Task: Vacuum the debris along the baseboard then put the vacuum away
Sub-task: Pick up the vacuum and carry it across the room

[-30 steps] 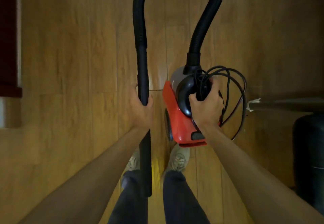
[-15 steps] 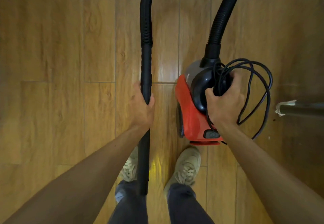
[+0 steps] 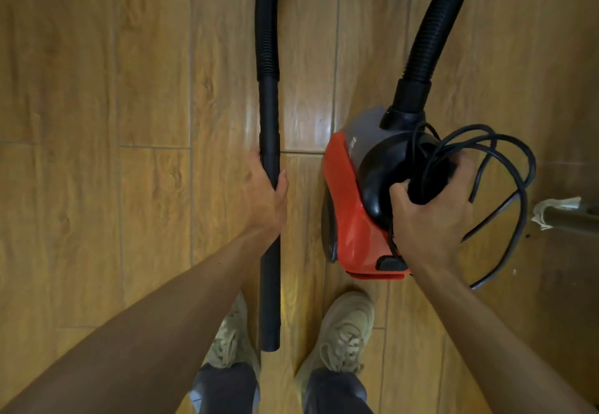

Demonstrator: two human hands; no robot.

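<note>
Gripping vac point(image 3: 350, 219), wand point(image 3: 269, 128); bar point(image 3: 570, 218) close R.

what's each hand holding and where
The left hand grips the black wand midway; right hand grips the vacuum body by its carry handle, cord loops caught in the same grip.

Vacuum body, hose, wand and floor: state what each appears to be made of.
Vacuum body: glossy moulded plastic, red and black, with soft highlights. Hose: flexible black plastic, judging by its ribbed corrugations and bend. Wand: smooth matte black rigid tube, probably plastic; metal cannot be ruled out. Floor: wood-look planks with grain and a sheen; real wood, laminate or tile cannot be told.
</note>
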